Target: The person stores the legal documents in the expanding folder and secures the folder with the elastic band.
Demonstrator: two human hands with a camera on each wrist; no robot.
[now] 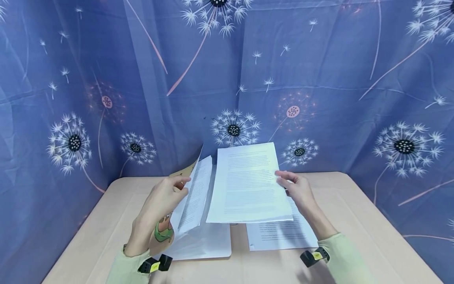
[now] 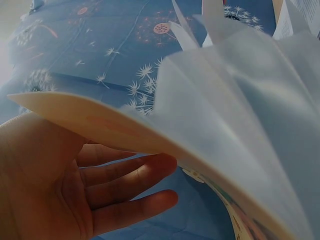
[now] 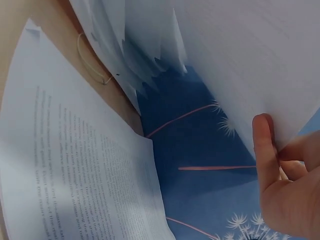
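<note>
A folder with a cartoon-printed cover (image 1: 164,232) stands partly opened on the table, with translucent sleeves (image 2: 210,100) and a printed sheet (image 1: 197,193) inside. My left hand (image 1: 161,199) pinches the raised cover and sleeve edge between thumb and fingers; in the left wrist view, the hand (image 2: 110,185) lies along the cover's tan edge (image 2: 100,117). On the right, my right hand (image 1: 298,191) pinches the right edge of a raised printed sheet stack (image 1: 248,183), which tilts above the folder. The right wrist view shows the fingers (image 3: 265,140) at that paper's edge.
Another printed sheet (image 1: 283,234) lies flat on the beige table (image 1: 354,221), right of the folder and partly under the raised stack. A thin elastic loop (image 3: 90,65) is beside the folder edge. Blue dandelion-patterned cloth (image 1: 319,98) hangs behind and at both sides.
</note>
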